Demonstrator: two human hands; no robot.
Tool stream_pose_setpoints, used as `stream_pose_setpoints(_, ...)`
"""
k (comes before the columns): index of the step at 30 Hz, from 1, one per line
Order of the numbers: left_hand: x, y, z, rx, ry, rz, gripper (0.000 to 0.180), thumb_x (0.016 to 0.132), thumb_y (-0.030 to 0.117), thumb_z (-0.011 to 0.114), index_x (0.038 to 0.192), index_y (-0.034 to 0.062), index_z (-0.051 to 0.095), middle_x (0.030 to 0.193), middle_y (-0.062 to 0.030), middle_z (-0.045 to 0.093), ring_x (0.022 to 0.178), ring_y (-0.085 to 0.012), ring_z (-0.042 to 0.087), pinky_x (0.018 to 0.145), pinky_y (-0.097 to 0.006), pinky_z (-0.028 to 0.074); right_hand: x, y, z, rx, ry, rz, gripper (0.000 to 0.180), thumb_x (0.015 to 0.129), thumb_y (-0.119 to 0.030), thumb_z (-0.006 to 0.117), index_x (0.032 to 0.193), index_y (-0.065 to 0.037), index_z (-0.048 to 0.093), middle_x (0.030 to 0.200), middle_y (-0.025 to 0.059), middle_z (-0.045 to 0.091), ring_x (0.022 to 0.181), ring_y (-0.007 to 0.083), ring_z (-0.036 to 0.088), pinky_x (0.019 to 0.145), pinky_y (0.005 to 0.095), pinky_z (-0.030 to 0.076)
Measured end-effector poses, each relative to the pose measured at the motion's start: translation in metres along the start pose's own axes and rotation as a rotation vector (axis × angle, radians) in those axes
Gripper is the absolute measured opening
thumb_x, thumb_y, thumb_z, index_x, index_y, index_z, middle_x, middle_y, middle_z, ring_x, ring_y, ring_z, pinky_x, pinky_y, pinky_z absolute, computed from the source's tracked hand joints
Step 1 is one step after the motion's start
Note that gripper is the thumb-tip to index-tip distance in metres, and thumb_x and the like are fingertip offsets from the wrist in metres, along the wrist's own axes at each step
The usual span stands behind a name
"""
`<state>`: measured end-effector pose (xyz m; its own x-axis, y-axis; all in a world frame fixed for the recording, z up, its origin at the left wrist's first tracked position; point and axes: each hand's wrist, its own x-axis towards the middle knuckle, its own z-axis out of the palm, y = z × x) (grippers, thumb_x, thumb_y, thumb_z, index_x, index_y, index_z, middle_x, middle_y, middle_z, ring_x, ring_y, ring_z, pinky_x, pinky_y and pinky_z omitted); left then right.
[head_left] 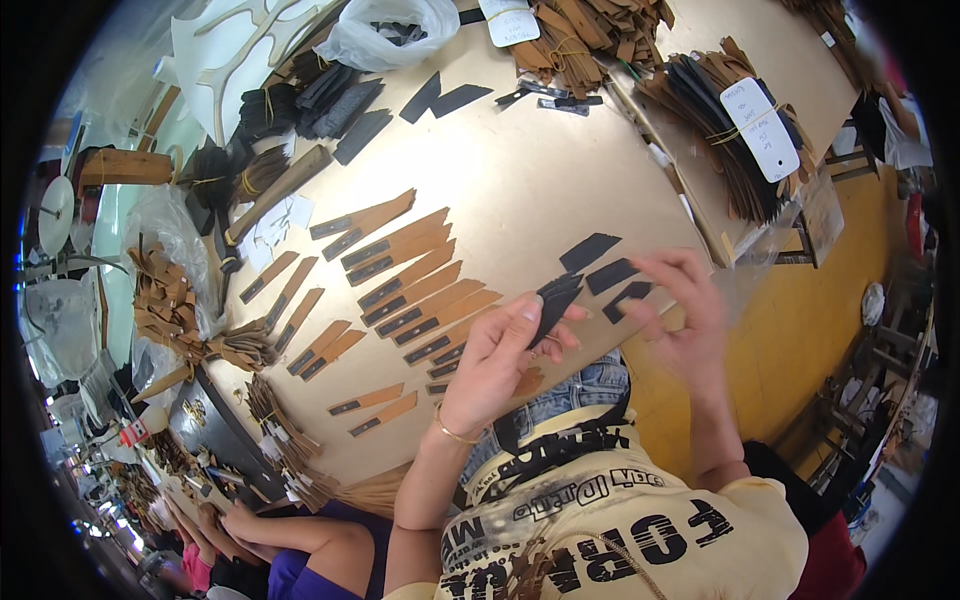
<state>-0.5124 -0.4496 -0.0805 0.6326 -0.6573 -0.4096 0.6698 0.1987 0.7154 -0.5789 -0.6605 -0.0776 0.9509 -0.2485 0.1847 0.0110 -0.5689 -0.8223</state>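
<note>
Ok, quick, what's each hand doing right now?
Left hand: closed, holding a small stack of black pieces.
Right hand: open, motion-blurred, near loose black pieces.

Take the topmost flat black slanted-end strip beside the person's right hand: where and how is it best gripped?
Probably near the right end of the flat black slanted-end strip, pinched across its long edges from above and the right. It lies flat, offering mainly edges; its left end sits near the left hand, its right end nearer the right hand.
</note>
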Motion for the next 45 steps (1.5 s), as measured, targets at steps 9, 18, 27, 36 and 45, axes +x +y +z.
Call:
stream_pose_setpoints(9,-0.003,-0.003,-0.006,-0.040,0.124,0.010,0.034,0.106,0.024,0.044,0.118,-0.0018,0.063,0.106,-0.0083,0.068,0.093,-0.0146,0.061,0.080,-0.030,0.050,0.029,-0.015,0.033,-0.097,-0.146,-0.336,0.029,0.073,-0.019,0.082,0.100,-0.015,0.073,0.096,0.0007,0.062,0.080,0.0180,0.058,0.072,0.0320,0.043)
stream_pose_setpoints(18,0.004,0.005,-0.016,-0.212,0.196,-0.001,0.036,0.106,0.026,0.044,0.125,0.0000,0.060,0.112,-0.0068,0.066,0.095,-0.0143,0.059,0.076,-0.030,0.048,0.051,-0.021,0.044,-0.053,-0.285,-0.375,0.016,0.082,-0.020,0.074,0.095,-0.014,0.067,0.092,0.0002,0.063,0.087,0.0174,0.062,0.082,0.0319,0.041)
stream_pose_setpoints(27,-0.007,0.021,-0.030,-0.135,0.432,0.322,0.041,0.106,0.030,0.043,0.129,-0.0015,0.055,0.105,-0.0106,0.067,0.084,-0.0134,0.058,0.069,-0.029,0.046,0.078,0.006,0.027,-0.031,-0.276,-0.094,0.011,0.087,-0.017,0.071,0.096,-0.012,0.071,0.086,-0.0020,0.066,0.083,0.0178,0.062,0.082,0.0335,0.040)
stream_pose_setpoints(36,-0.015,0.015,-0.023,-0.084,0.401,0.298,0.037,0.108,0.026,0.038,0.114,-0.0024,0.061,0.102,-0.0108,0.068,0.081,-0.0121,0.056,0.073,-0.028,0.045,0.078,0.017,0.040,-0.334,-0.002,-0.195,0.019,0.086,-0.019,0.072,0.103,-0.011,0.069,0.101,0.0051,0.059,0.096,0.0237,0.057,0.083,0.0372,0.039)
stream_pose_setpoints(45,-0.020,0.012,-0.015,0.000,0.338,0.266,0.039,0.108,0.026,0.036,0.115,-0.0024,0.061,0.103,-0.0100,0.068,0.082,-0.0115,0.055,0.074,-0.027,0.044,0.244,0.013,0.023,-0.642,0.258,-0.260,0.068,0.081,-0.035,0.076,0.137,-0.008,0.046,0.124,0.0155,0.052,0.119,0.0344,0.050,0.097,0.0447,0.042)
